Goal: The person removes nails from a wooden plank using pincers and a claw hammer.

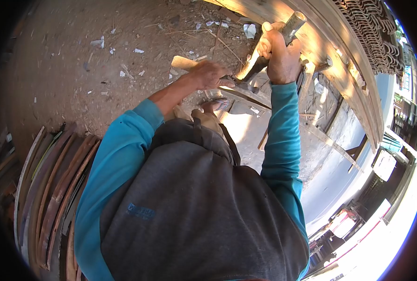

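Observation:
My left hand (209,75) is closed at the upper middle, beside the dark lower end of a tool and a narrow wooden piece (183,62); what its fingers pinch is too small to make out. To its right, my right hand (283,58) wraps round a dark, bar-like tool (290,28) with a round, pipe-like upper end. The tool slants down and left to a dark metal part (251,77) near the left fingertips. Below it lies a wooden strip (248,96).
Long curved wooden beams (346,70) run along the upper right, near stacked wavy pieces (372,28). Curved strips (58,196) stand at the lower left. Chips and scraps litter the dirt ground (77,70). A sandalled foot (215,104) shows below the left hand.

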A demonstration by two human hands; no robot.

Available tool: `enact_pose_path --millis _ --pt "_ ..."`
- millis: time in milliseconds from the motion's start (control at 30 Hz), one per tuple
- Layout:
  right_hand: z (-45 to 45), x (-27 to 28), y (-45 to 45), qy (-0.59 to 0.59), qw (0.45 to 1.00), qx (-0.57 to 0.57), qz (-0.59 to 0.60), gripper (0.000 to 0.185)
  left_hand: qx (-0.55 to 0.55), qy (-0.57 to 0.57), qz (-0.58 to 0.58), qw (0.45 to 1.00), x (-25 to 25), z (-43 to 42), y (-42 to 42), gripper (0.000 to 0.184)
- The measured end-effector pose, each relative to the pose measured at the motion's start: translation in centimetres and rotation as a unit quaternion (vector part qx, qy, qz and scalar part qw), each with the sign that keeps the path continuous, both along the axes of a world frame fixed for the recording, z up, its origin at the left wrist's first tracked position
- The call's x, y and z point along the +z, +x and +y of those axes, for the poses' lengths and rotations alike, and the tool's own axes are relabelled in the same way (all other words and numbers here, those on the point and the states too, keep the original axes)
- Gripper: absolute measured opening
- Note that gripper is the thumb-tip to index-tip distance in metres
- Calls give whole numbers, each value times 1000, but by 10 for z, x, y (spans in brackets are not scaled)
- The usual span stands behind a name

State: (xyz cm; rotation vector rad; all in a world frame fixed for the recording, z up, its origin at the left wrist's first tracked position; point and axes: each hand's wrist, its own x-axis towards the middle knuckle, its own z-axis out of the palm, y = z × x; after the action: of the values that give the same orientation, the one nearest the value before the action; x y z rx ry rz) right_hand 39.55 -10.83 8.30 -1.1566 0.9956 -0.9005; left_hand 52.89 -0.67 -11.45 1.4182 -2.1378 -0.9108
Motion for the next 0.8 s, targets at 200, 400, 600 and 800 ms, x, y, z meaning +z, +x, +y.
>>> enact_pose_path --millis 200,400,600,800 --pt "44 -20 -17 -187 973 -80 113 21 5 -3 -23 1000 8 4 -4 49" --pt "82 -29 -37 -191 970 -142 58 16 -1 24 -30 999 15 0 -2 55" --pt "130 -39 -28 -370 917 -108 102 19 -32 -68 -12 997 6 0 0 46" --pt "145 -32 -14 -419 897 -65 122 21 -18 -88 -19 996 2 3 0 44"
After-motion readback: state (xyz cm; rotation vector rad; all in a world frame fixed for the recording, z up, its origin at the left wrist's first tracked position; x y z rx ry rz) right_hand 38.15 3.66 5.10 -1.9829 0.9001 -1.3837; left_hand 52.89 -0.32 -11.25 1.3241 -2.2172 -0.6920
